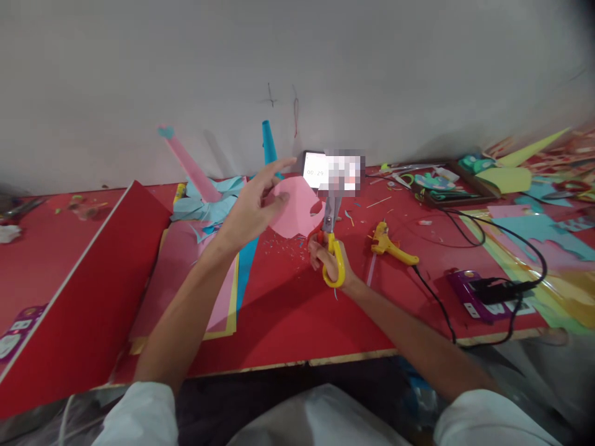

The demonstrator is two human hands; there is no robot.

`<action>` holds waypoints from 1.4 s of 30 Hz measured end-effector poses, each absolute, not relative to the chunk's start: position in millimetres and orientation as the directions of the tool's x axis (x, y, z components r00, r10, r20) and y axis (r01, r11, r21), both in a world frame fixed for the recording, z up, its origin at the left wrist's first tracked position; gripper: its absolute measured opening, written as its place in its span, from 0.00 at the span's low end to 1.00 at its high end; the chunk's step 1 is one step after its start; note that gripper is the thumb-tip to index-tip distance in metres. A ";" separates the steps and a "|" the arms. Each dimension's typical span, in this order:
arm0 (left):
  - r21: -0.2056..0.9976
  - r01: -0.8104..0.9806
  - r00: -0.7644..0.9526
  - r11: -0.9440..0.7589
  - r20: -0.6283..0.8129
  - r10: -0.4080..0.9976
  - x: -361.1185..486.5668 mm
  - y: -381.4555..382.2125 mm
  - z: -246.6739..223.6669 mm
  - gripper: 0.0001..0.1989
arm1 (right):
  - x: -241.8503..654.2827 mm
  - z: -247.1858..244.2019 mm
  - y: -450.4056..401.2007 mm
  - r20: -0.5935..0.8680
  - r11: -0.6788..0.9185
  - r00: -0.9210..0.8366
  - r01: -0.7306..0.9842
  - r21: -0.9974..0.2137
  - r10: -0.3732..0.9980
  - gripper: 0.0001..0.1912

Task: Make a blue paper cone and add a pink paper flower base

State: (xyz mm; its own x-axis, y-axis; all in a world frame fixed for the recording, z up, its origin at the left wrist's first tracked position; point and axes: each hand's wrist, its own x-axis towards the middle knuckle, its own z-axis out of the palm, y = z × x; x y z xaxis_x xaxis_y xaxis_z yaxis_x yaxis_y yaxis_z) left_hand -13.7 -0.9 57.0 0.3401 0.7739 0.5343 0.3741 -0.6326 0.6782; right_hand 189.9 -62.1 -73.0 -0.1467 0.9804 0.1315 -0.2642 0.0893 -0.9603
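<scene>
My left hand (255, 207) grips a pink paper piece (294, 207) with rounded edges, thumb on its face, raised above the red table. My right hand (331, 260) is closed on the yellow-handled scissors (333, 248), whose blades point up and away beside the paper's right edge. A notch shows in that edge. Small paper scraps (290, 248) lie on the table below. A yellow glue gun (393, 244) rests to the right of my right hand.
A red divider board (88, 291) stands at left beside stacked coloured sheets (171, 272). Pink (193, 167) and blue (268, 142) paper cones stand behind. A lit phone (313, 170) leans on the wall. A purple power box (478, 297), cables, a tray (465, 199) and papers lie right.
</scene>
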 end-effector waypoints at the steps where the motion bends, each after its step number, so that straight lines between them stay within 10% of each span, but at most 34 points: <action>1: 0.691 0.371 0.355 -0.621 0.512 0.782 -13.8 -1.7 58.0 0.30 | 191.1 -71.0 -61.6 0.144 0.104 -0.139 -0.258 -0.961 0.980 0.31; 25: 0.624 0.479 0.640 -0.617 0.232 0.732 2.5 -10.0 43.6 0.25 | 193.9 -68.4 -65.1 0.225 0.221 0.007 -0.225 -0.949 0.974 0.28; 35: 0.676 0.326 0.226 -0.660 0.623 0.749 -28.7 -0.6 72.0 0.26 | 190.7 -83.2 -54.3 0.109 0.114 -0.120 0.039 -0.993 0.987 0.23; 42: 0.563 0.316 0.186 -0.764 0.752 0.632 -19.1 -47.3 107.1 0.21 | 191.6 -80.3 -65.8 0.204 0.332 -0.402 0.281 -0.900 0.893 0.28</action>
State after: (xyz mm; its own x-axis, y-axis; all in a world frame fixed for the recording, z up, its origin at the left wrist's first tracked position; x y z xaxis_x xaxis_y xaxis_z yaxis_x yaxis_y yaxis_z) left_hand -19.1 -47.3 107.1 0.1860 0.6319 0.7524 0.3156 -0.7636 0.5632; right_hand 191.6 -65.8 -80.3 -0.4020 0.8926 0.2041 0.2808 0.3324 -0.9004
